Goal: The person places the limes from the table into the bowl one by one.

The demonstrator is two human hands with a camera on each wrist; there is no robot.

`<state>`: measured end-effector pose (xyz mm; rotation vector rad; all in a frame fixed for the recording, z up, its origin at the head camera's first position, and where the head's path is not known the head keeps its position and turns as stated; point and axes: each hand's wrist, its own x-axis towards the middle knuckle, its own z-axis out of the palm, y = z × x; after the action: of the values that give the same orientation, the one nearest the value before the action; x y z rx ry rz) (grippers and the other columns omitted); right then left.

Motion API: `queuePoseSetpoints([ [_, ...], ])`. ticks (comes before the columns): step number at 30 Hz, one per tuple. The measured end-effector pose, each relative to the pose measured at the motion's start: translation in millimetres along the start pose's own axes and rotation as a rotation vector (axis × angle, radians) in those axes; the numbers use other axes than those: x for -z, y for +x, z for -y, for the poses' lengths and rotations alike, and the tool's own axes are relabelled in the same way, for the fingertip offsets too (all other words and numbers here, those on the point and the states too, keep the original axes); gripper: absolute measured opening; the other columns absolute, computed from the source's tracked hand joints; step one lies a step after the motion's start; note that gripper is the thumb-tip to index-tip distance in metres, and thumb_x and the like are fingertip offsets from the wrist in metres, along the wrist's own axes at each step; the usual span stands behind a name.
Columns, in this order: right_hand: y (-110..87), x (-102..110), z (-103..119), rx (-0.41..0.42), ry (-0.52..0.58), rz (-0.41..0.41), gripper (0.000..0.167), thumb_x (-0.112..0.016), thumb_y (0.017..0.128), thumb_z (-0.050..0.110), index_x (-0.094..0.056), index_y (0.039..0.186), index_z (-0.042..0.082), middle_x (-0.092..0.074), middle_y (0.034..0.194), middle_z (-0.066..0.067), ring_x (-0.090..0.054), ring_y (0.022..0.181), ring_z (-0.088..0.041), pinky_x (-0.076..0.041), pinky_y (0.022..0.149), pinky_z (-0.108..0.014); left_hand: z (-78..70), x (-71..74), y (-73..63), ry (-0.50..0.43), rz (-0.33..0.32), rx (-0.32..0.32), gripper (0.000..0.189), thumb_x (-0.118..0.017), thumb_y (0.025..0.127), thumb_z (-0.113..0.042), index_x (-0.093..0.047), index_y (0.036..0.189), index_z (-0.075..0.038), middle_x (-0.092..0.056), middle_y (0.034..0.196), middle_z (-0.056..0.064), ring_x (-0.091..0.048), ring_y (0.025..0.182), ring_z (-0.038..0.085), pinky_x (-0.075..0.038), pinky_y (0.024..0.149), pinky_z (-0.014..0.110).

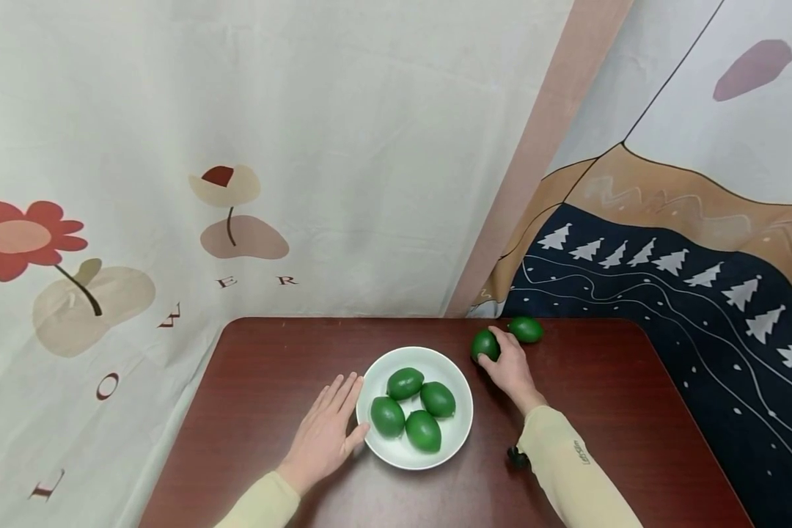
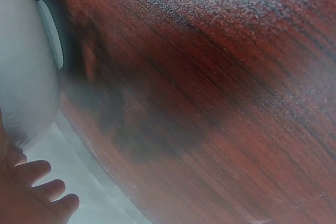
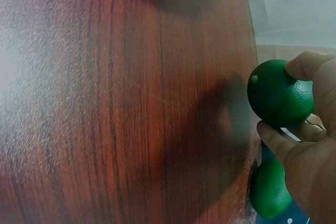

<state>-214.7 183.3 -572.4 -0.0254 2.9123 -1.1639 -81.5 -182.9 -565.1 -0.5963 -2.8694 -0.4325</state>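
A white bowl [image 1: 414, 460] stands on the table with several green limes [image 1: 424, 431] in it. My left hand [image 1: 323, 433] lies at the bowl's left side with its fingers straight, the thumb at the rim; in the left wrist view its fingertips [image 2: 52, 188] show beside the bowl's outer wall [image 2: 26, 61]. To the right of the bowl, my right hand [image 1: 511, 370] grips a lime [image 1: 485, 345] between thumb and fingers. The right wrist view shows that held lime [image 3: 278, 94] close up. Another lime [image 1: 525, 329] rests just beyond the hand, near the table's back edge.
The dark red-brown wooden table [image 1: 257, 381] has rounded back corners. A pale printed curtain [image 1: 369, 183] hangs behind it, and a dark blue cloth with white trees [image 1: 673, 330] hangs at the right. A small black object [image 1: 518, 457] sits at the right wrist.
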Motion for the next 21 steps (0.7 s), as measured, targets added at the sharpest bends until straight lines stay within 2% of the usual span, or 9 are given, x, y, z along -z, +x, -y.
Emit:
queuePoseSetpoints([
  [5,-3.8,4,-2,0.001,0.002,-0.003,0.065,-0.072,0.092,0.014,-0.047,0.151,0.002,-0.048,0.144,-0.028,-0.053,0.125,-0.046,-0.045,0.109,-0.064,-0.4,0.5,0.4,-0.009,0.003,0.002,0.077,-0.059,0.099,-0.047,-0.039,0.158,-0.002,-0.044,0.160,0.018,-0.036,0.151,0.038,-0.035,0.120,0.055],
  [12,-7.7,10,-4,0.044,0.004,-0.047,0.063,-0.074,0.090,0.013,-0.051,0.148,0.001,-0.052,0.141,-0.028,-0.055,0.122,-0.047,-0.047,0.107,-0.063,-0.5,0.9,1.1,-0.010,0.010,0.008,0.077,-0.058,0.100,-0.047,-0.038,0.159,-0.002,-0.043,0.161,0.018,-0.036,0.151,0.037,-0.035,0.121,0.055],
  [21,-14.2,16,-5,0.054,0.008,-0.050,0.064,-0.075,0.089,0.014,-0.052,0.147,0.002,-0.053,0.143,-0.026,-0.056,0.123,-0.046,-0.048,0.105,-0.062,-0.5,1.2,0.6,-0.011,0.013,0.008,0.077,-0.058,0.100,-0.047,-0.039,0.158,-0.002,-0.043,0.161,0.017,-0.037,0.150,0.039,-0.035,0.121,0.055],
])
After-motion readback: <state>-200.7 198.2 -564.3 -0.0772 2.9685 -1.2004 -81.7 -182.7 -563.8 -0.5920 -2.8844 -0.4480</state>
